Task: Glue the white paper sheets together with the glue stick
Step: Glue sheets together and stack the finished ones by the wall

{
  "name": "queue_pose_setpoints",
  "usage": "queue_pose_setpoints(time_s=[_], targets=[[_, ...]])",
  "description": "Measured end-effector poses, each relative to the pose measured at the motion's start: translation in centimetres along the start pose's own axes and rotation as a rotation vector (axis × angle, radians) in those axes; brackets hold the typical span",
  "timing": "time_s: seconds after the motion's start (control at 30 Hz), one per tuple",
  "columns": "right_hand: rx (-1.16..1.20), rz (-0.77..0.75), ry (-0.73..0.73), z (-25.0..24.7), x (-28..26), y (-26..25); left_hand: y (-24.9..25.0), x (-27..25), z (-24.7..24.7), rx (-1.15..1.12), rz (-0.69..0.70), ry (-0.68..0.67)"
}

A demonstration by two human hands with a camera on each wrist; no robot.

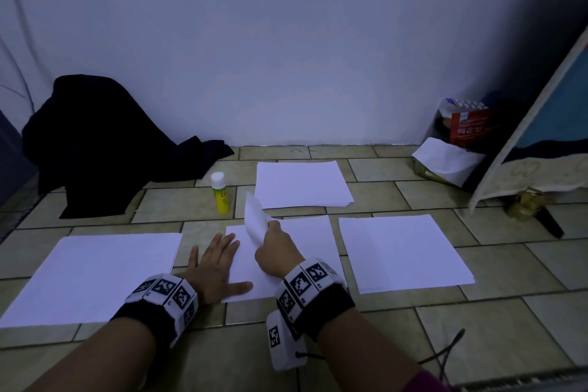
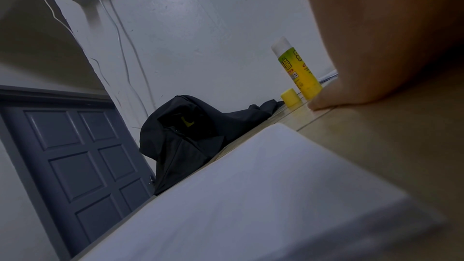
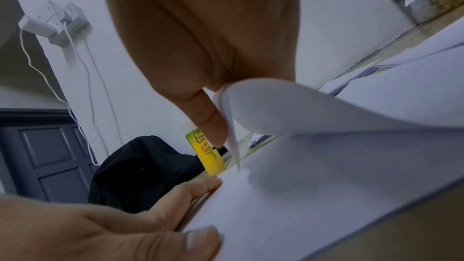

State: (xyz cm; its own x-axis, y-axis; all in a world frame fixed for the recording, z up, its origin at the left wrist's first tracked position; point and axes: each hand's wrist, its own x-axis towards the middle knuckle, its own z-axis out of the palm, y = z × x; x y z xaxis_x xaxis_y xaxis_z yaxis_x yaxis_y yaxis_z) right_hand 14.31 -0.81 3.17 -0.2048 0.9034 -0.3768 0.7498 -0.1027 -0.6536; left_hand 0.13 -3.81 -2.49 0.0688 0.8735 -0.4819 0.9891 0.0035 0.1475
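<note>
4 lots of white paper lie on the tiled floor [image 1: 477, 328]: a stack [image 1: 302, 183] near the wall, a left sheet [image 1: 95, 277], a right sheet [image 1: 404, 251], and a middle sheet [image 1: 305, 232] between them where the work is going on. The glue stick [image 1: 220, 192] stands upright on the floor just left of the far stack, its white end uppermost. From the left wrist view a small yellow cap [image 2: 290, 97] sits just beside its base, so I judge the stick is already opened, though I cannot tell whether any glue has gone on the paper yet. Nothing in view shows 2 sheets clearly bonded; most of the gluing looks to be ahead.

The left hand [image 1: 216, 267] lies flat, fingers spread and straight, palm down across the left edge of the middle sheet, pinning it to the floor and gripping nothing. The right hand [image 1: 276, 247] is raised a little above the sheet, wrist turned inward, with thumb and fingers pinching a curled paper corner [image 1: 256, 221] that stands up from the middle sheet. The right wrist view shows that corner bending over in a loop beneath the thumb, its lower point just touching the sheet below. I cannot say whether it is a separate top sheet or the same sheet folded back.

A dark cloth bundle [image 1: 105, 140] slumps against the wall at far left, and a red packet [image 1: 467, 129] sits in the right corner.
</note>
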Motion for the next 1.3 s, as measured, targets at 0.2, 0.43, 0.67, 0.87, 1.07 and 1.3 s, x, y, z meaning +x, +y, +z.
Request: queue_pose_setpoints(time_s=[0.2, 0.43, 0.67, 0.87, 1.07, 1.3], targets=[[-0.026, 0.013, 0.011, 0.2, 0.0, -0.1, -0.1, 0.3, 0.0, 0.011, 0.001, 0.011], [-0.042, 0.009, 0.003, 0.4, -0.1, 0.1, 0.2, 0.0, 0.0, 0.010, -0.009, 0.014], [-0.053, 0.012, 0.015, 0.6, 0.1, 0.1, 0.2, -0.1, 0.0, 0.011, -0.019, 0.015], [-0.050, 0.021, 0.011, 0.7, 0.1, 0.2, 0.2, 0.0, -0.1, 0.005, -0.009, 0.011], [0.014, 0.018, 0.002, 0.8, 0.2, 0.3, 0.2, -0.3, -0.2, 0.018, 0.002, 0.014], [-0.112, -0.046, -0.120, 0.4, 0.8, 0.5, -0.2, -0.8, -1.0, 0.029, 0.044, 0.021]])
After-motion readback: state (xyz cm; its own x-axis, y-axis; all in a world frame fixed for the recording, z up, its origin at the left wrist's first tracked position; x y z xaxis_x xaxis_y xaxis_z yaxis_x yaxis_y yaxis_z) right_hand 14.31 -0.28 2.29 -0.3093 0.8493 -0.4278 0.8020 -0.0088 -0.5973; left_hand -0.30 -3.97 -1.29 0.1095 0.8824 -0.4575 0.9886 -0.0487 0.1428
